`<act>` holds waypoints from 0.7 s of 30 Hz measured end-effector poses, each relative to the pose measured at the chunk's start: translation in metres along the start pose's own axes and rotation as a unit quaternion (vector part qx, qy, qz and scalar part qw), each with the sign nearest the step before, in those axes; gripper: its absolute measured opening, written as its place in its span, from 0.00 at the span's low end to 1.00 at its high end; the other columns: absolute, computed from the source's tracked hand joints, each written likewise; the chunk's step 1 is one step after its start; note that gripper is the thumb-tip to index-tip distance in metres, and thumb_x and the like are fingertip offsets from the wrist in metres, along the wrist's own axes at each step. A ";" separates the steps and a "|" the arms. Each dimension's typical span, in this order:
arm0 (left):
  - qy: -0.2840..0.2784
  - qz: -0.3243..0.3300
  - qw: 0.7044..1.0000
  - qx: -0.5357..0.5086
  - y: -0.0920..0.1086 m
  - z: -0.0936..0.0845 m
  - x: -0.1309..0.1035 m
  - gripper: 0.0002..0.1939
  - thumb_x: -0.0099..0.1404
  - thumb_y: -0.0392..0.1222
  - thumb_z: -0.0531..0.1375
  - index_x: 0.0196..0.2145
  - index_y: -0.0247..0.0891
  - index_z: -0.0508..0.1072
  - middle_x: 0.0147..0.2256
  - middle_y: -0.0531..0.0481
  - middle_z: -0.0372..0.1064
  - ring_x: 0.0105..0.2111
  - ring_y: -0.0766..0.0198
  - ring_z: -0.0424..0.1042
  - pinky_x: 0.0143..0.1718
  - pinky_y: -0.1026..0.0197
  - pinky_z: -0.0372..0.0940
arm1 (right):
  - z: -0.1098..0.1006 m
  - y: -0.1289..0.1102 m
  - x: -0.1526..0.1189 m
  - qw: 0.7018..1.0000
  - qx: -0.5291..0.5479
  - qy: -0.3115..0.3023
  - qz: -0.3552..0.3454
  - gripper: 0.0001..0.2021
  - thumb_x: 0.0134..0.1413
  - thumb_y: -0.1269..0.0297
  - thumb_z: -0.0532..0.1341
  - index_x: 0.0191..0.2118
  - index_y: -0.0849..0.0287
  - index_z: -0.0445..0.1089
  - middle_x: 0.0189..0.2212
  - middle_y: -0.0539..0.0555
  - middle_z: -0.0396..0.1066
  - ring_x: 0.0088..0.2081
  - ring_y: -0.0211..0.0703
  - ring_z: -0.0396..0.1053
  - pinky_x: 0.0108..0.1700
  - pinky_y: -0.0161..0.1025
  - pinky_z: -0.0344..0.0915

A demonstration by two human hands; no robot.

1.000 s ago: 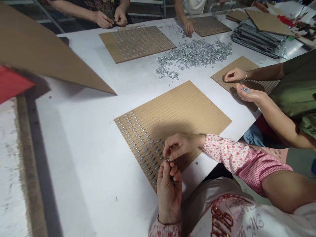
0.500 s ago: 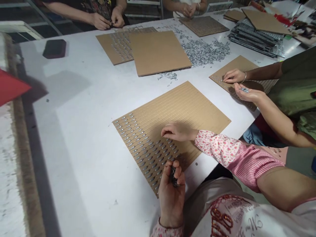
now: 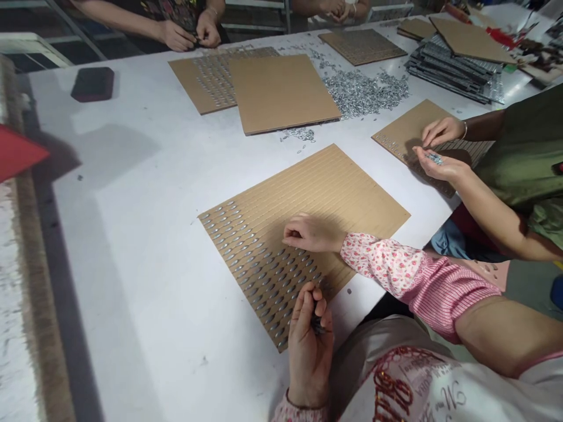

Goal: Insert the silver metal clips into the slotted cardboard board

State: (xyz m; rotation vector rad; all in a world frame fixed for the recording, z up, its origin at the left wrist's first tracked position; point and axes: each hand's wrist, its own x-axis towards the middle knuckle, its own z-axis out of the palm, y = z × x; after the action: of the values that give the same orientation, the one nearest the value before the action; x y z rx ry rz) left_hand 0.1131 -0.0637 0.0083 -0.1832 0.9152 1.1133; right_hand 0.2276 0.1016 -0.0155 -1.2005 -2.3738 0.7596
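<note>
The left hand (image 3: 309, 350) curls around metal pieces (image 3: 316, 324); the right hand (image 3: 313, 233) bends over grooved cardboard (image 3: 347, 196), whether pinching anything cannot be told.

Surroundings of the white table (image 3: 145, 246): upper left, a dark block (image 3: 92, 84) lying flat, with a white frame (image 3: 24, 40) behind it; left edge, the corner of a red object (image 3: 20, 153) beside a rough white ledge (image 3: 15, 281); upper right, a stack of dark panels (image 3: 453, 71), a plain brown sheet (image 3: 470, 40) lying partly over it; right, a person in a green top (image 3: 519, 140), blue cloth (image 3: 451, 240) below; lower right, part of a pink surface (image 3: 492, 272) and a blue object (image 3: 558, 293) at the border
</note>
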 end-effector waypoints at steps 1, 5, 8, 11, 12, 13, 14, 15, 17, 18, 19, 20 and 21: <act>-0.003 -0.003 1.000 -0.003 0.000 0.000 0.000 0.10 0.55 0.36 0.66 0.37 0.34 0.76 0.29 0.52 0.64 0.22 0.76 0.59 0.19 0.75 0.58 | 0.003 -0.002 0.000 1.000 -0.007 0.013 0.011 0.10 0.58 0.60 0.59 0.31 0.62 0.69 0.29 0.51 0.68 0.34 0.37 0.61 0.44 0.37 0.53; -0.006 -0.013 1.000 -0.009 -0.001 -0.002 -0.002 0.10 0.57 0.36 0.65 0.39 0.34 0.75 0.29 0.52 0.63 0.22 0.76 0.59 0.19 0.76 0.58 | 0.013 -0.007 0.002 0.997 -0.049 0.030 0.050 0.15 0.54 0.51 0.61 0.31 0.59 0.70 0.32 0.52 0.68 0.39 0.42 0.60 0.42 0.38 0.50; -0.008 -0.018 1.000 -0.011 -0.001 -0.002 -0.002 0.08 0.58 0.35 0.64 0.38 0.35 0.75 0.29 0.52 0.63 0.22 0.76 0.57 0.18 0.75 0.57 | 0.015 -0.007 0.003 0.996 -0.058 0.018 0.063 0.14 0.52 0.52 0.63 0.31 0.59 0.70 0.32 0.52 0.68 0.40 0.43 0.59 0.41 0.38 0.49; -0.009 -0.020 1.000 -0.015 -0.001 -0.001 -0.001 0.06 0.59 0.34 0.63 0.37 0.34 0.74 0.29 0.52 0.63 0.21 0.76 0.57 0.18 0.75 0.57 | 0.014 -0.008 0.003 0.996 -0.053 0.011 0.069 0.13 0.52 0.53 0.63 0.31 0.59 0.71 0.32 0.51 0.68 0.40 0.43 0.59 0.40 0.38 0.48; -0.008 -0.021 1.000 -0.017 -0.001 0.000 -0.001 0.06 0.59 0.34 0.62 0.36 0.34 0.74 0.29 0.52 0.63 0.21 0.76 0.57 0.18 0.75 0.57 | 0.013 -0.009 0.003 0.996 -0.053 0.014 0.070 0.14 0.53 0.52 0.63 0.30 0.59 0.71 0.32 0.51 0.68 0.40 0.43 0.59 0.40 0.38 0.48; -0.006 -0.021 1.000 -0.019 -0.001 0.000 -0.001 0.06 0.59 0.33 0.62 0.36 0.34 0.74 0.29 0.52 0.63 0.21 0.76 0.57 0.18 0.75 0.57 | 0.014 -0.009 0.003 0.996 -0.054 0.019 0.071 0.15 0.53 0.50 0.62 0.30 0.59 0.71 0.32 0.51 0.68 0.40 0.43 0.59 0.41 0.38 0.47; -0.005 -0.022 1.000 -0.021 -0.002 0.000 0.000 0.06 0.59 0.33 0.62 0.36 0.33 0.74 0.29 0.52 0.63 0.21 0.76 0.57 0.18 0.75 0.57 | 0.014 -0.010 0.003 0.996 -0.056 0.024 0.072 0.17 0.53 0.48 0.61 0.29 0.59 0.70 0.32 0.51 0.68 0.39 0.43 0.59 0.41 0.38 0.47; -0.003 -0.022 0.999 -0.024 -0.002 0.000 0.000 0.06 0.59 0.32 0.62 0.36 0.33 0.74 0.29 0.52 0.63 0.21 0.76 0.57 0.18 0.75 0.57 | 0.014 -0.011 0.003 0.995 -0.060 0.028 0.071 0.18 0.53 0.47 0.60 0.29 0.59 0.70 0.32 0.51 0.67 0.39 0.43 0.58 0.41 0.39 0.47; -0.004 -0.023 0.999 -0.028 -0.003 0.001 0.000 0.06 0.59 0.32 0.63 0.36 0.32 0.74 0.29 0.52 0.63 0.21 0.76 0.57 0.18 0.75 0.57 | 0.015 -0.012 0.003 0.995 -0.070 0.031 0.069 0.19 0.52 0.46 0.61 0.28 0.60 0.69 0.32 0.52 0.67 0.40 0.43 0.59 0.40 0.39 0.47; -0.006 -0.023 0.999 -0.028 -0.003 0.001 -0.001 0.07 0.58 0.31 0.63 0.36 0.32 0.74 0.29 0.52 0.63 0.22 0.76 0.57 0.18 0.75 0.57 | 0.016 -0.012 0.002 0.994 -0.074 0.031 0.068 0.18 0.52 0.47 0.61 0.29 0.60 0.69 0.32 0.52 0.67 0.40 0.43 0.59 0.40 0.39 0.47; -0.008 -0.023 0.999 -0.028 -0.003 0.001 -0.001 0.07 0.58 0.31 0.63 0.36 0.32 0.74 0.29 0.52 0.63 0.22 0.76 0.57 0.18 0.75 0.57 | 0.016 -0.012 0.002 0.994 -0.076 0.029 0.068 0.17 0.52 0.48 0.62 0.29 0.60 0.69 0.32 0.52 0.67 0.40 0.44 0.59 0.40 0.39 0.47; -0.010 -0.022 0.999 -0.026 -0.003 0.000 -0.002 0.07 0.58 0.31 0.63 0.36 0.32 0.74 0.30 0.52 0.63 0.22 0.76 0.57 0.18 0.75 0.57 | 0.016 -0.011 0.002 0.995 -0.075 0.027 0.067 0.17 0.52 0.48 0.62 0.29 0.60 0.69 0.33 0.52 0.67 0.41 0.44 0.59 0.40 0.39 0.47; -0.011 -0.020 0.999 -0.026 -0.002 0.000 -0.002 0.07 0.57 0.31 0.64 0.36 0.32 0.74 0.30 0.52 0.64 0.22 0.76 0.58 0.18 0.75 0.57 | 0.016 -0.011 0.002 0.995 -0.072 0.026 0.066 0.17 0.52 0.48 0.61 0.29 0.59 0.69 0.33 0.52 0.67 0.40 0.44 0.59 0.40 0.39 0.47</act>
State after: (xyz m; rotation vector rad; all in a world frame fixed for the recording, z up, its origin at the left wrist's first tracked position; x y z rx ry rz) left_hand 0.1148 -0.0664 0.0094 -0.2302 0.8614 1.1007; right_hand 0.2114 0.0931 -0.0214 -1.4293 -2.3585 0.5968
